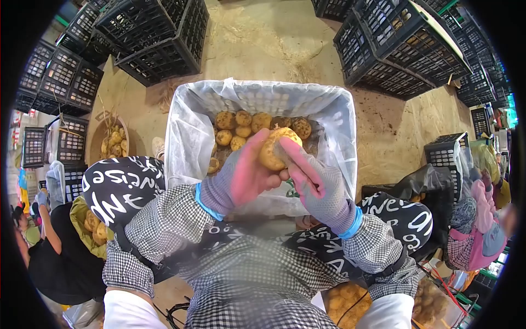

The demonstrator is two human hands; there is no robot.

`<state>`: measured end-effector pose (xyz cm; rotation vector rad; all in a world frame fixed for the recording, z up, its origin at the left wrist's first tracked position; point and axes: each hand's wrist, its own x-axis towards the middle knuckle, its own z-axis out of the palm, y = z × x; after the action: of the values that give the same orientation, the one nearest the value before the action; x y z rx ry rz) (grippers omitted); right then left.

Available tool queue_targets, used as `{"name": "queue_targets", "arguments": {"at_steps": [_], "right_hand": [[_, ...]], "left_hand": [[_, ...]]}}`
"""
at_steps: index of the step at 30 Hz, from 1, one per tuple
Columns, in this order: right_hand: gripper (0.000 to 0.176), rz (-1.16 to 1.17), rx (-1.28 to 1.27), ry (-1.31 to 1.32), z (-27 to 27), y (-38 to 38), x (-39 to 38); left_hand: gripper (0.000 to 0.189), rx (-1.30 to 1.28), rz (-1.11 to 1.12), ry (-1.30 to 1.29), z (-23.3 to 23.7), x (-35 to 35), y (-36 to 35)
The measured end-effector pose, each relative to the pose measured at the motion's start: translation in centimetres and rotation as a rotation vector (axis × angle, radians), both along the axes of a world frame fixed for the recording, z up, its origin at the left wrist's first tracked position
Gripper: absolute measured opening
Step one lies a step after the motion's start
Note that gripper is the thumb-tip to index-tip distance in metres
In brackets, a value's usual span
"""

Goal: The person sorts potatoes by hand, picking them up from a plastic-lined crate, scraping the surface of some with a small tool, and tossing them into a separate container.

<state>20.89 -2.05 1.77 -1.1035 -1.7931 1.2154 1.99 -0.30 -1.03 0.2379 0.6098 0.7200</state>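
Note:
A round, yellow-brown potato (274,151) with dark soil marks is held between my two hands over a crate (189,90) lined with thin white plastic sheeting. My left hand (249,170), in a grey and pink work glove, is closed around its left and lower side. From the right, my right hand (313,174), gloved the same way, presses its fingers against the skin. Part of the potato is covered by the fingers. Beneath and beyond my hands, several soil-stained potatoes (244,131) lie on the crate's floor; my hands hide some of that floor.
Stacked black plastic crates stand at far left (159,49) and far right (394,49). A round basket of potatoes (115,140) is at left. Beside my lap are a yellow sack (87,214) and more potatoes (345,301). Other people work at the left and right edges.

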Motion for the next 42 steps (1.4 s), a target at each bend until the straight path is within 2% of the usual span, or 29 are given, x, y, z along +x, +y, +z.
{"name": "queue_targets", "arguments": {"at_steps": [1,2,5,7,10,13,16,20,23,24,27,28,31,32,34,35,37,38,41,42], "right_hand": [[0.042,0.004,0.081,-0.105,0.5,0.0,-0.2],[0.04,-0.083,0.014,0.018,-0.5,0.4,-0.1],[0.04,-0.144,0.023,0.081,-1.9,0.9,0.3],[0.041,-0.103,-0.022,0.123,-2.0,0.0,0.2],[0.042,-0.101,-0.085,0.151,-2.3,-0.3,0.0],[0.041,-0.108,-0.081,0.098,-1.8,0.2,0.0],[0.044,-0.071,-0.187,0.022,-0.4,-0.4,0.0],[0.047,-0.161,-0.196,0.195,-1.8,-0.1,0.1],[0.051,-0.063,-0.016,0.161,-0.7,-0.5,0.0],[0.053,-0.042,-0.044,0.25,-0.8,-0.6,-0.2],[0.055,-0.126,-0.182,0.053,-1.5,-0.2,0.3],[0.053,-0.102,-0.23,0.075,-0.3,-0.6,0.2],[0.041,-0.068,0.129,-0.088,-2.6,-0.8,0.0],[0.041,-0.146,0.208,-0.04,-3.4,-0.3,-0.1],[0.04,-0.253,-0.121,0.159,-2.7,0.7,0.8],[0.039,-0.329,-0.272,0.269,-2.3,1.1,1.3],[0.039,-0.276,-0.477,0.315,-1.4,1.4,1.9],[0.052,-0.244,-0.501,0.376,-3.0,1.4,1.6],[0.073,0.051,-0.641,0.685,-0.6,1.1,0.3],[0.088,0.055,-0.619,0.66,-0.6,1.2,0.5]], "left_hand": [[0.044,-0.056,0.006,-0.04,-0.2,-0.1,-0.1],[0.043,-0.114,-0.017,-0.081,-0.4,-0.3,-0.2],[0.042,-0.27,-0.072,-0.227,-0.8,-0.5,0.0],[0.042,-0.368,-0.086,-0.335,-1.5,-0.7,-0.3],[0.042,-0.4,-0.069,-0.314,-1.9,-0.6,-0.4],[0.043,-0.363,-0.023,-0.011,-0.5,0.1,0.0],[0.045,-0.226,0.033,-0.002,-0.2,0.5,0.0],[0.047,-0.096,-0.007,0.105,0.2,0.6,0.0],[0.051,0.096,-0.026,0.232,-0.3,0.3,-0.1],[0.052,0.166,-0.03,0.268,-0.4,0.4,0.0],[0.056,0.286,-0.062,0.429,0.0,0.5,-0.3],[0.058,0.321,-0.071,0.49,0.3,0.6,-0.2],[0.062,0.451,-0.033,0.545,-0.1,0.4,-0.3],[0.061,0.435,-0.005,0.536,0.0,0.3,-0.4],[0.059,0.405,0.05,0.509,1.0,0.6,-0.4],[0.058,0.523,0.094,0.534,0.9,0.8,-0.3],[0.058,0.761,0.194,0.586,0.5,1.0,-0.1],[0.06,0.867,0.2,0.672,0.2,0.9,-0.1],[0.071,1.109,0.194,0.895,-0.1,0.5,-0.3],[0.075,1.145,0.19,0.944,0.2,0.6,-0.5]]}}
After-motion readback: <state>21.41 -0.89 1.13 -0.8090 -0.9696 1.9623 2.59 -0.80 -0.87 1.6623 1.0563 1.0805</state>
